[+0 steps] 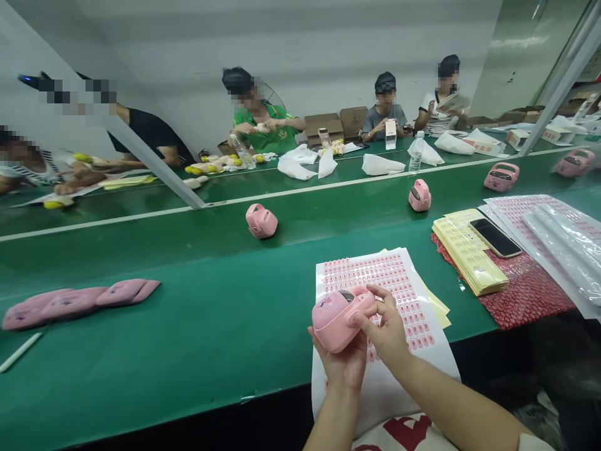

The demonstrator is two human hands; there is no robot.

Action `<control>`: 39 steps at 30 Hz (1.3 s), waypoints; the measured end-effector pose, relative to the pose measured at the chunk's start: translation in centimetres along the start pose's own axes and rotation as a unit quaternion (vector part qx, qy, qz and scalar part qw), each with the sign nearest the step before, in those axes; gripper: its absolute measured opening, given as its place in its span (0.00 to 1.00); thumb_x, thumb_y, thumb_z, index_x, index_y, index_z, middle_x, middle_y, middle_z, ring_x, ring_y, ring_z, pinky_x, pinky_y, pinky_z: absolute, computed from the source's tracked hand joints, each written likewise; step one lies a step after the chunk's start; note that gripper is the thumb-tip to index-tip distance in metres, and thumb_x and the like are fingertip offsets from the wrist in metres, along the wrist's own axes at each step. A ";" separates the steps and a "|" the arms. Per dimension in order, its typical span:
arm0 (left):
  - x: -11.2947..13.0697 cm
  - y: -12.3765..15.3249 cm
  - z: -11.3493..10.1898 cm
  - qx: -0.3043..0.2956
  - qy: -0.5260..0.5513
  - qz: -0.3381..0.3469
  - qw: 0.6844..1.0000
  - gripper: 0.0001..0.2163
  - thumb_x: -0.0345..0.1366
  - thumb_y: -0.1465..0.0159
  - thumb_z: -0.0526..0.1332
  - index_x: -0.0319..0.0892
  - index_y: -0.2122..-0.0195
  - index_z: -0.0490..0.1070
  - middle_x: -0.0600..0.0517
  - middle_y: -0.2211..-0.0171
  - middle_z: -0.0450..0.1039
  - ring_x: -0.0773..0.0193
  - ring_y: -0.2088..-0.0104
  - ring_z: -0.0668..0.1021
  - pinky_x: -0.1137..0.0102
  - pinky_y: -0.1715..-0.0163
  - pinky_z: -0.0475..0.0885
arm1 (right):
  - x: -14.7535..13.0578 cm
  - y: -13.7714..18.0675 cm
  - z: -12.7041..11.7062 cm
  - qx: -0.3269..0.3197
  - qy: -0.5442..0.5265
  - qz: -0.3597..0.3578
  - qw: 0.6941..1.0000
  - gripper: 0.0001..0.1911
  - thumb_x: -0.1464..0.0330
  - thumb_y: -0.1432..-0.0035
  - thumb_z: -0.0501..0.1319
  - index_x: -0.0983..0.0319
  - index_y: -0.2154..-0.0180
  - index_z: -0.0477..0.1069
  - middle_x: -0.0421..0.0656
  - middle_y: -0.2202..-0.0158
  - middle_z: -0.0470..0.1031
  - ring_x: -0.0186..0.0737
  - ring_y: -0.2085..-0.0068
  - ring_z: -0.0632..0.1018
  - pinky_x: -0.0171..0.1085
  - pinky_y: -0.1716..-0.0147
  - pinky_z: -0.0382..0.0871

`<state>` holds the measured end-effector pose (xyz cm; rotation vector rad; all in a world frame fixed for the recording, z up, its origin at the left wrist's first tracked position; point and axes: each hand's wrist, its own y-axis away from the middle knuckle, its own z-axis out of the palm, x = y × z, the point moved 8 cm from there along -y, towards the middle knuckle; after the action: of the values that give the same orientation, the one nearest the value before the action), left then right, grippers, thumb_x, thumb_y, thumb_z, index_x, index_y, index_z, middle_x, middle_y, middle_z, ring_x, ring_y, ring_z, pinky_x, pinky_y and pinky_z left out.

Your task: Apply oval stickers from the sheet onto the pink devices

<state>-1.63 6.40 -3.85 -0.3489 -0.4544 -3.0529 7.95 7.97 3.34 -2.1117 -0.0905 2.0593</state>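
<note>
A small pink device (336, 323) with a rounded body, a carry handle and a dark inset top is tilted in front of me. My left hand (345, 366) cups it from below. My right hand (387, 329) grips its handle end between thumb and fingers; anything small under the fingertips is hidden. Below both hands lies a white sheet of stickers (413, 310) with rows of small pink-red ovals, hanging over the table's near edge. Yellow paper (437, 305) shows from beneath it.
More pink devices (261, 221) stand along the green conveyor belt (328, 203). Pink pieces (77, 302) and a white pen-like stick (21, 352) lie left. At right are yellow sticker sheets (469, 250), a phone (495, 237) and red bubble wrap (526, 291). Several co-workers sit opposite.
</note>
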 end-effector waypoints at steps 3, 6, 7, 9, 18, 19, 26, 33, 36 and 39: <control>-0.3 0.0 0.4 -0.052 0.037 -0.021 0.998 0.24 0.51 0.47 0.61 0.46 0.52 0.67 0.48 0.58 0.74 0.62 0.55 0.75 0.76 0.58 0.70 | -0.5 0.0 -0.2 0.010 0.028 -0.034 0.999 0.09 0.68 0.53 0.63 0.59 0.81 0.68 0.45 0.54 0.68 0.46 0.48 0.65 0.49 0.49 0.58; -0.6 0.1 1.0 -0.105 0.069 -0.052 0.991 0.24 0.48 0.46 0.61 0.43 0.51 0.67 0.46 0.58 0.74 0.63 0.55 0.75 0.75 0.56 0.69 | -1.1 0.0 -0.2 0.014 0.057 -0.088 0.994 0.08 0.69 0.53 0.63 0.59 0.81 0.68 0.45 0.58 0.69 0.46 0.51 0.67 0.49 0.51 0.61; -0.6 0.1 1.1 -0.116 0.077 -0.056 0.989 0.23 0.47 0.46 0.61 0.42 0.51 0.68 0.45 0.58 0.74 0.62 0.55 0.75 0.75 0.55 0.69 | -1.3 0.0 -0.1 0.013 0.066 -0.104 0.992 0.08 0.69 0.52 0.63 0.59 0.81 0.68 0.45 0.59 0.69 0.45 0.52 0.68 0.48 0.52 0.62; -0.5 0.2 1.2 -0.130 0.085 -0.056 0.986 0.22 0.47 0.45 0.60 0.43 0.52 0.68 0.46 0.57 0.74 0.61 0.54 0.74 0.73 0.55 0.69 | -1.7 0.0 0.0 0.013 0.086 -0.135 0.987 0.08 0.70 0.52 0.62 0.58 0.80 0.68 0.45 0.60 0.70 0.44 0.54 0.69 0.47 0.55 0.64; -0.6 0.4 1.0 -0.139 0.087 -0.077 0.984 0.33 0.48 0.43 0.57 0.39 0.40 0.50 0.44 0.55 0.72 0.64 0.55 0.74 0.76 0.54 0.67 | -5.2 2.8 0.8 0.042 0.266 -0.412 0.871 0.06 0.73 0.43 0.55 0.61 0.64 0.68 0.46 0.61 0.75 0.41 0.55 0.73 0.43 0.55 0.64; -0.6 0.5 1.2 -0.149 0.080 -0.077 0.983 0.33 0.49 0.43 0.56 0.39 0.40 0.50 0.45 0.57 0.73 0.64 0.55 0.74 0.77 0.54 0.67 | -5.2 3.1 1.1 0.035 0.292 -0.422 0.858 0.09 0.73 0.42 0.54 0.62 0.60 0.68 0.47 0.59 0.76 0.41 0.54 0.73 0.43 0.53 0.62; 0.0 0.5 1.1 -0.149 0.033 -0.058 0.987 0.29 0.51 0.43 0.54 0.40 0.43 0.57 0.45 0.57 0.73 0.62 0.50 0.71 0.72 0.48 0.63 | -4.3 3.6 1.9 -0.042 0.366 -0.396 0.841 0.21 0.68 0.41 0.52 0.65 0.46 0.59 0.52 0.49 0.70 0.47 0.47 0.68 0.48 0.50 0.58; -0.2 0.9 0.8 -0.134 0.052 -0.063 0.988 0.25 0.45 0.43 0.58 0.42 0.45 0.60 0.45 0.55 0.73 0.59 0.51 0.73 0.70 0.51 0.66 | -1.4 0.2 1.6 -0.071 0.206 -0.179 0.959 0.28 0.59 0.43 0.52 0.62 0.44 0.51 0.52 0.46 0.62 0.47 0.45 0.64 0.49 0.48 0.61; 0.4 0.9 0.6 -0.128 0.057 -0.054 0.989 0.24 0.45 0.43 0.58 0.42 0.47 0.62 0.45 0.55 0.73 0.58 0.51 0.73 0.68 0.52 0.68 | 0.6 -1.0 2.4 -0.090 0.140 -0.106 0.980 0.24 0.59 0.41 0.49 0.61 0.45 0.52 0.51 0.45 0.60 0.46 0.44 0.63 0.48 0.46 0.60; 3.1 0.8 0.2 -0.132 0.022 -0.001 0.991 0.23 0.46 0.44 0.58 0.43 0.49 0.64 0.44 0.52 0.72 0.55 0.50 0.72 0.63 0.52 0.69 | 3.0 -0.9 2.3 -0.084 0.106 -0.045 0.990 0.20 0.61 0.39 0.46 0.60 0.47 0.54 0.51 0.48 0.63 0.43 0.49 0.68 0.46 0.51 0.66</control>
<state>-4.53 5.70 -2.70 -0.2888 -0.0457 -3.1188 5.87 9.61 0.49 -2.3650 -0.3308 1.8221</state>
